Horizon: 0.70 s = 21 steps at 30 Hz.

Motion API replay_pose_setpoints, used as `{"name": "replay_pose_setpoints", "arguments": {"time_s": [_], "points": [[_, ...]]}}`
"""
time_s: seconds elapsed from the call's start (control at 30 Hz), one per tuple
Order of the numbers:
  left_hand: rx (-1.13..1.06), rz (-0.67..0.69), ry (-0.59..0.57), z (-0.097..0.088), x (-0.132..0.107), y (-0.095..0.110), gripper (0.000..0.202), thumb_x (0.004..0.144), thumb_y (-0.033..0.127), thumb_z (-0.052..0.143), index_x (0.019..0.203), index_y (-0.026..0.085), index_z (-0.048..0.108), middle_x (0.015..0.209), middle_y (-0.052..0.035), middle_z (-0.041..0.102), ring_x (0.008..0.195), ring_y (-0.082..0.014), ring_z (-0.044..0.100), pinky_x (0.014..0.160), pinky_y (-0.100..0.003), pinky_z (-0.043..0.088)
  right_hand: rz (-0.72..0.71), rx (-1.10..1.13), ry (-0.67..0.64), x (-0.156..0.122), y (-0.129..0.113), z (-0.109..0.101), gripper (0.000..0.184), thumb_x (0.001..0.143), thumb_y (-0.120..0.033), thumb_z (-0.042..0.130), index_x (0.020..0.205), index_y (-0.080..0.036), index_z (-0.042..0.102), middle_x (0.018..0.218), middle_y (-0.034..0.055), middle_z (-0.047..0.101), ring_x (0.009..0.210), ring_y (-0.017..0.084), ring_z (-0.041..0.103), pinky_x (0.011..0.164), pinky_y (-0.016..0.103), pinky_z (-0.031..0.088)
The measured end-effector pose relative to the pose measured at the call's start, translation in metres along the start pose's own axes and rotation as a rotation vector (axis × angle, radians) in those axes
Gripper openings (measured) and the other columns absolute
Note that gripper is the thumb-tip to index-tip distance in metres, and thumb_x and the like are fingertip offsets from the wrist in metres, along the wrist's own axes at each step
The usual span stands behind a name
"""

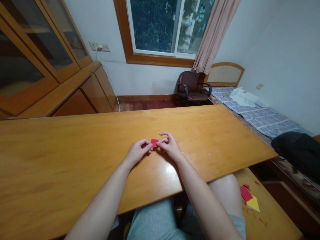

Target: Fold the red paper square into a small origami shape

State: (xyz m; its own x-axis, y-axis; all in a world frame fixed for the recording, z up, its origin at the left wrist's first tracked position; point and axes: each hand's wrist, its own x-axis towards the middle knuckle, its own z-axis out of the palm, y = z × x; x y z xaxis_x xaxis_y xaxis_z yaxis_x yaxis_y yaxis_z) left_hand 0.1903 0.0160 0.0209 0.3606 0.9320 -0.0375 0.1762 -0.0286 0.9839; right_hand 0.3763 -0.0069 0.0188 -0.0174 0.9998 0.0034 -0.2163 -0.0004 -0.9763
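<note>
A small red piece of paper (154, 142) is held between my two hands, a little above the wooden table (75, 160). My left hand (140, 150) pinches its left edge between thumb and fingers. On the right edge, my right hand (170, 145) grips it with the thumb and a finger, while another finger is raised and curved away. Whether the paper is folded is too small to make out. Tiny pale scraps (209, 154) lie on the tabletop to the right of my right hand.
Red paper (246, 193) and a yellow piece of paper (254, 203) lie on a lower wooden surface (272, 213) at the right, among red scraps. A black bag (297, 151) rests on the bed (265, 116). Beyond the table stand an office chair (191, 86) and, left, a cabinet (75, 96).
</note>
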Motion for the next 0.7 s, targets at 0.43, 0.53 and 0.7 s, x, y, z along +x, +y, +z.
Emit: {"name": "replay_pose_setpoints", "arguments": {"time_s": [0.43,0.53,0.7], "points": [[-0.088,-0.022,0.077,-0.0012,0.0012,0.0042,0.035,0.073,0.049,0.071,0.074,0.016,0.061,0.067,-0.0031,0.067,0.056,-0.0133,0.059,0.056,-0.025,0.048,-0.074,0.012,0.069,0.0043,0.0046,-0.0017,0.044,0.073,-0.037,0.075,0.106,-0.021,0.051,0.080,-0.0031,0.066,0.052,0.007,0.053,0.046,0.018,0.041],[-0.027,-0.004,0.066,0.0000,0.0008,0.0024,0.034,0.075,0.049,0.069,0.073,0.016,0.062,0.066,-0.0025,0.067,0.057,-0.0137,0.060,0.057,-0.025,0.047,-0.067,-0.037,-0.010,0.0039,0.0057,0.0010,0.051,0.071,-0.034,0.077,0.114,-0.023,0.051,0.084,-0.0036,0.064,0.052,0.007,0.052,0.046,0.019,0.042],[0.075,0.030,0.019,0.0018,-0.0004,0.0016,0.030,0.078,0.047,0.067,0.076,0.017,0.065,0.068,-0.0026,0.069,0.060,-0.0149,0.062,0.058,-0.024,0.047,-0.047,-0.044,-0.035,0.0015,0.0047,0.0020,0.053,0.071,-0.030,0.076,0.117,-0.023,0.049,0.073,-0.0071,0.058,0.050,0.007,0.050,0.045,0.017,0.040]]}}
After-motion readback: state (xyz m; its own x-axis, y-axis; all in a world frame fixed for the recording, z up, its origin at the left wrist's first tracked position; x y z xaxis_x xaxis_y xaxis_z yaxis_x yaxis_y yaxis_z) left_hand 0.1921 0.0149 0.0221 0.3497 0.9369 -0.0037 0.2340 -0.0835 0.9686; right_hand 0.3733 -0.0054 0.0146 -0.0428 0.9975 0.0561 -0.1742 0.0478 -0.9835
